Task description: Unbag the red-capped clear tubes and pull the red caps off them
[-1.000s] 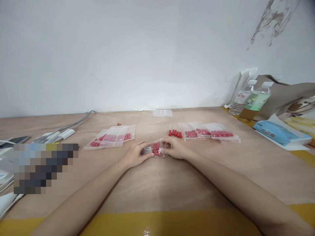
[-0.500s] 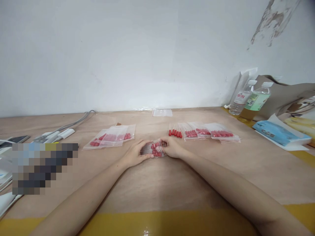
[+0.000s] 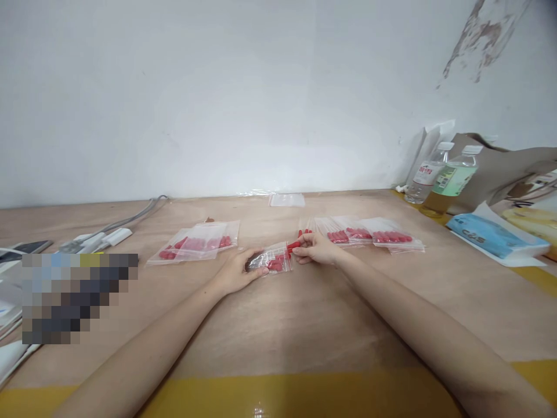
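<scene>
Since the earlier frame the right hand (image 3: 317, 251) has slid off the bag (image 3: 273, 261) toward the far right and now pinches a red piece (image 3: 294, 245) between thumb and fingers at the bag's open right end. Its fingers are closed on that piece, which lies tilted, with one end at the bag's mouth.

At the other end, the left hand (image 3: 237, 271) pins the bag down, thumb on top and fingers curled around its edge. The bag is clear plastic and rests on the table (image 3: 278, 325) midway between the two hands, several red pieces showing inside it. Both hands are a little apart, joined only by the bag and the piece.

Just behind the right hand lie loose red pieces (image 3: 304, 233), partly hidden by the fingers. Beside them, further right, a row of filled bags (image 3: 369, 235) overlaps. On the far left side of the table sits another pile of filled bags (image 3: 195, 242). Empty clear bags (image 3: 287, 200) lie near the wall. Two bottles (image 3: 439, 174) stand at the far right, next to a blue pack (image 3: 489, 234). A grey cable (image 3: 130, 220) runs along the left.
</scene>
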### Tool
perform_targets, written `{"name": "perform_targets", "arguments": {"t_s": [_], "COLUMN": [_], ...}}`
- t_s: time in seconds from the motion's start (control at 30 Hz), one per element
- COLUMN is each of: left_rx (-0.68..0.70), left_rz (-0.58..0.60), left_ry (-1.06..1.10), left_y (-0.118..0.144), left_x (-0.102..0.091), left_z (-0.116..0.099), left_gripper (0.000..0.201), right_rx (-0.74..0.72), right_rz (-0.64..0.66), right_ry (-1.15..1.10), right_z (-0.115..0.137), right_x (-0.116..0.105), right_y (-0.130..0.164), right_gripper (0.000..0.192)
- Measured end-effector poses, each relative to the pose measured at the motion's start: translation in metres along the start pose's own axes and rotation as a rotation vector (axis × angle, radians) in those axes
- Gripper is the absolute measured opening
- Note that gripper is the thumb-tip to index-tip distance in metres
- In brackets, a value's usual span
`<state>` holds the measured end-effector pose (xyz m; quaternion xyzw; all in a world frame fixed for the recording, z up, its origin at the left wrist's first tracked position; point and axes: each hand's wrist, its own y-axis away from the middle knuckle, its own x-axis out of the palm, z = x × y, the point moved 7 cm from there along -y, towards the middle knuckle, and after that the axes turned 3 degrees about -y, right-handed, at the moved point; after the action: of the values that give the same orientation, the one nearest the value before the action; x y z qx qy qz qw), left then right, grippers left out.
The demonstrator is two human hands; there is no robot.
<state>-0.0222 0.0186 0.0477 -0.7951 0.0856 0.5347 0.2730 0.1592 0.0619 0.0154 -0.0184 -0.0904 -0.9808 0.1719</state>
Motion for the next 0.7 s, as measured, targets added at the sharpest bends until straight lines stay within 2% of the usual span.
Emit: {"name": "perform_targets", "arguments": {"t_s": [0.1, 0.27, 0.33, 0.4, 0.43, 0.5, 0.57, 0.63, 0.7], "left_rx": [-0.002, -0.004, -0.005, -0.008, -0.008, -0.005, -0.003, -0.006, -0.008], "left_rz": [0.003, 0.005, 0.002, -0.003, -0.006, -0.01, -0.013, -0.016, -0.019], "left_ry": [-0.023, -0.035, -0.043, -0.044, -0.039, -0.019, 0.008, 0.03, 0.043], "left_y": [0.0, -0.001, 0.0, 0.0, 0.0, 0.0, 0.0, 0.0, -0.001], "left_x": [0.0, 0.0, -0.001, -0.002, -0.002, -0.003, -0.003, -0.003, -0.003], "left_z": [0.001, 0.0, -0.001, 0.0, 0.0, 0.0, 0.0, 0.0, 0.0], "left_gripper": [0.05, 0.05, 0.049, 0.048, 0.047, 0.045, 0.044, 0.044, 0.043], "right_rx": [0.02, 0.025, 0.027, 0.006, -0.036, -0.119, -0.306, -0.483, -0.617], "right_rz": [-0.015, -0.047, -0.059, -0.066, -0.06, -0.131, -0.242, -0.36, -0.44], "right_ry": [-0.123, -0.163, -0.16, -0.127, -0.057, 0.042, 0.1, 0.212, 0.423], "right_z": [-0.004, -0.006, 0.002, 0.018, 0.029, 0.049, 0.07, 0.081, 0.083], "right_x": [0.001, 0.003, -0.007, -0.026, -0.036, -0.062, -0.081, -0.085, -0.069], "right_y": [-0.001, -0.004, -0.003, 0.0, 0.002, 0.006, 0.01, 0.013, 0.011], "right_gripper": [0.012, 0.004, 0.003, 0.003, 0.006, 0.01, 0.013, 0.016, 0.017]}}
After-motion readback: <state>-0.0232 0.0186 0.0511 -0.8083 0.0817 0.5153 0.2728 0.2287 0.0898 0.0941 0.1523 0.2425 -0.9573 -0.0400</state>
